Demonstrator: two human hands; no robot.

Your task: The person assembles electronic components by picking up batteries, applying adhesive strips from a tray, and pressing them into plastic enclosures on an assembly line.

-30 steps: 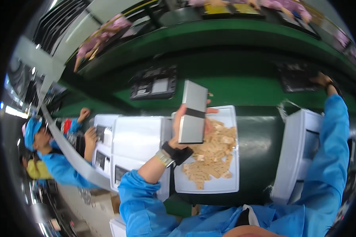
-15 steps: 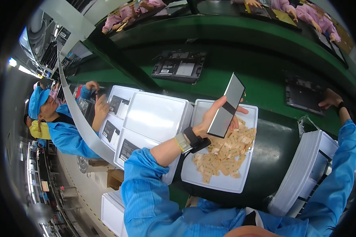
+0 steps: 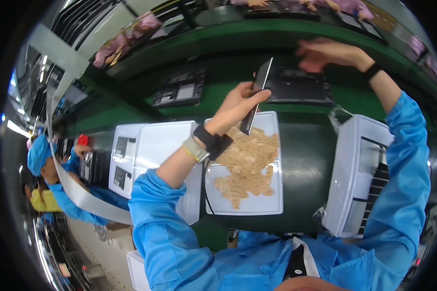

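My left hand (image 3: 240,103) grips a flat silver battery pack (image 3: 258,94) with a dark band. The pack is tilted nearly on edge above the far end of a white tray (image 3: 272,209) strewn with tan adhesive pieces (image 3: 245,160). Beyond it, a black device shell (image 3: 298,89) lies on the green line, partly behind the pack. My right hand (image 3: 323,54) is raised over the far right corner of that shell. Motion smears its fingers, and I make out nothing in it.
Another black shell (image 3: 182,88) lies farther left on the line. White trays (image 3: 165,140) stand left, and a stack of trays (image 3: 347,165) stands right. A co-worker in blue (image 3: 58,167) sits at far left; people in pink (image 3: 131,39) work across the line.
The black shell has slid left toward the battery pack. My right hand has left its edge and lifted away. My left hand has turned the battery pack more edge-on. The whole view has shifted.
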